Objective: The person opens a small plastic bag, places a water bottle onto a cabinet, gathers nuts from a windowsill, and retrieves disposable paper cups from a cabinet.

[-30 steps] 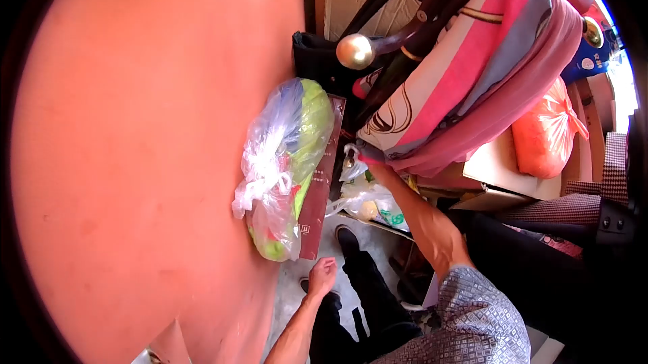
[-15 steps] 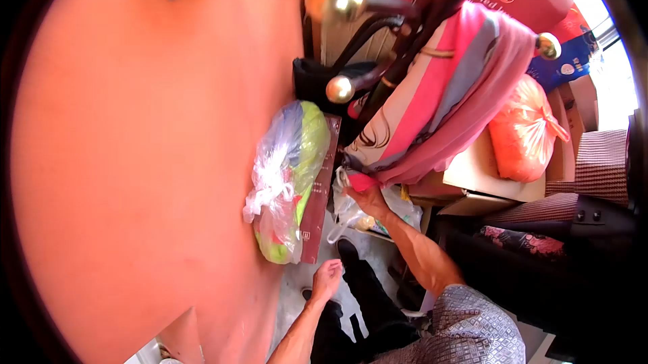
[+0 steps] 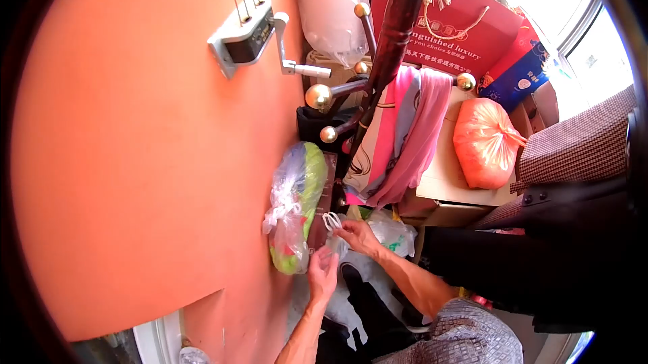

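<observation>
My right hand (image 3: 358,236) is closed on a small translucent plastic bag (image 3: 339,248), close to the white loops (image 3: 331,221) at its top. My left hand (image 3: 322,275) is just below and to the left, its fingers bent up around the lower part of the same bag. What the bag contains, if anything, I cannot make out. Left of my hands, a knotted clear bag with yellow-green and blue cloth (image 3: 312,182) leans by the orange wall, against a dark red box (image 3: 322,212). Behind my right hand sits another white plastic bag (image 3: 393,232).
A dark coat stand (image 3: 403,16) with gold knobs rises ahead, a pink and grey scarf (image 3: 422,141) hanging from it. Behind are a red gift bag (image 3: 445,23) and an orange knotted bag (image 3: 487,145) on a carton. A metal crank (image 3: 290,64) juts from the wall. Dark clothes hang at right.
My right hand has come left from under the scarf with the small plastic bag. My left hand has risen to meet it. The view has shifted, bringing the wall crank fully into sight.
</observation>
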Demonstrator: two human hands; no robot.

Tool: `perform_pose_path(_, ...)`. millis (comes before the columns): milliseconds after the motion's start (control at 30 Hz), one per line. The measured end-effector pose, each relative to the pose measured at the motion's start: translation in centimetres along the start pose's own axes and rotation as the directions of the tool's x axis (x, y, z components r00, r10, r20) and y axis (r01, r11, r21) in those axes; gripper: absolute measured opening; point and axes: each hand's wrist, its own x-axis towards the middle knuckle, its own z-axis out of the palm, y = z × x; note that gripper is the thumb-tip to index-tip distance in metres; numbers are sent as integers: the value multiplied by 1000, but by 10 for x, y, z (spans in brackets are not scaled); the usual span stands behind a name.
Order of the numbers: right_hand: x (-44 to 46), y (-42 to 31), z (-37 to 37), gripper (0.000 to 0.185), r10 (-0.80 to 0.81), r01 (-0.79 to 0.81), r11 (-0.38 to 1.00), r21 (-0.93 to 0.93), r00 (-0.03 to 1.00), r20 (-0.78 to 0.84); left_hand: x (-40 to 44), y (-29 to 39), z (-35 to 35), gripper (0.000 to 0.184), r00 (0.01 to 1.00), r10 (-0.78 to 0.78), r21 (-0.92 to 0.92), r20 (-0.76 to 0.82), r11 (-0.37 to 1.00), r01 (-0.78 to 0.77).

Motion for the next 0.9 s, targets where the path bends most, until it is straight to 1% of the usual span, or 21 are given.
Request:
perform_pose_path(33, -10, -14, 4, 23, 19, -19, 998, 60, 1000, -6, -2, 25, 4, 43, 996, 77, -43, -51, 996, -79)
perform_pose_path(67, -16, -21, 7, 23, 17, -16, 998, 62, 1000, -3, -1, 45, 8, 46, 984, 147, -82, -104, 984, -156)
perform_pose_path(133, -33, -32, 13, 26, -90, 95, 993, 71, 993, -76, 10, 61, 7, 49, 981, 189, -156, -33, 969, -192)
perform_pose_path(167, -41, -46, 13, 30, -118, 122, 990, 72, 991, -64, 13, 81, 7, 49, 976, 214, -186, 31, 961, -205)
perform_pose_path(200, -47, -58, 12, 30, -118, 123, 990, 71, 991, -68, 20, 79, 6, 42, 977, 200, -241, 70, 954, -178)
perform_pose_path(267, -58, -82, 9, 29, -96, 102, 991, 83, 993, -74, 25, 94, 2, 33, 982, 116, -278, 150, 958, -71)
perform_pose_path(300, -61, -92, 6, 29, -81, 86, 994, 64, 993, -86, 24, 105, 2, 33, 981, 121, -279, 153, 957, -75)
perform_pose_path(367, -67, -109, 2, 29, -69, 77, 994, 77, 992, -104, 20, 126, 2, 24, 986, 52, -222, 161, 975, -15)
perform_pose_path(400, -68, -114, 1, 29, -53, 64, 994, 91, 992, -117, 22, 129, 2, 24, 985, 56, -221, 163, 975, -19)
perform_pose_path(433, -68, -116, 0, 27, -57, 71, 988, 138, 993, -106, 24, 132, 2, 21, 978, 113, -251, 175, 966, -67)
perform_pose_path(467, -66, -116, -1, 27, -65, 80, 987, 138, 992, -108, 27, 136, 3, 19, 967, 173, -283, 186, 952, -116)
perform_pose_path(500, -63, -115, -2, 24, -125, 140, 984, 107, 983, -135, 24, 150, 5, 14, 970, 177, -298, 165, 947, -122)
perform_pose_path(533, -61, -113, -3, 22, -184, 198, 977, 75, 970, -160, 26, 158, 6, 14, 969, 184, -296, 166, 946, -129)
perform_pose_path(567, -57, -109, -5, 22, -190, 204, 976, 75, 968, -162, 27, 164, 5, 14, 966, 196, -289, 170, 947, -142)
perform_pose_path(633, -52, -107, -7, 24, -254, 288, 948, 131, 939, -232, 33, 179, 3, 12, 956, 221, -299, 196, 941, -156)
perform_pose_path(667, -50, -106, -8, 24, -256, 292, 947, 133, 938, -233, 34, 185, 3, 12, 955, 223, -297, 196, 942, -159)
perform_pose_path(733, -47, -118, -12, 22, -299, 359, 919, 162, 904, -306, 30, 211, 6, 11, 915, 303, -220, 268, 943, -248)
perform_pose_path(767, -48, -126, -14, 21, -293, 355, 918, 177, 907, -303, 31, 219, 6, 11, 910, 304, -182, 283, 948, -260)
perform_pose_path(800, -47, -130, -17, 21, -293, 356, 918, 177, 907, -302, 35, 223, 5, 11, 910, 304, -182, 282, 948, -261)
perform_pose_path(867, -45, -138, -23, 21, -299, 362, 908, 211, 913, -278, 43, 232, 3, 12, 889, 293, -76, 353, 956, -285)
perform_pose_path(900, -46, -142, -27, 21, -273, 332, 921, 205, 924, -269, 45, 236, 0, 17, 875, 284, -44, 392, 956, -291)
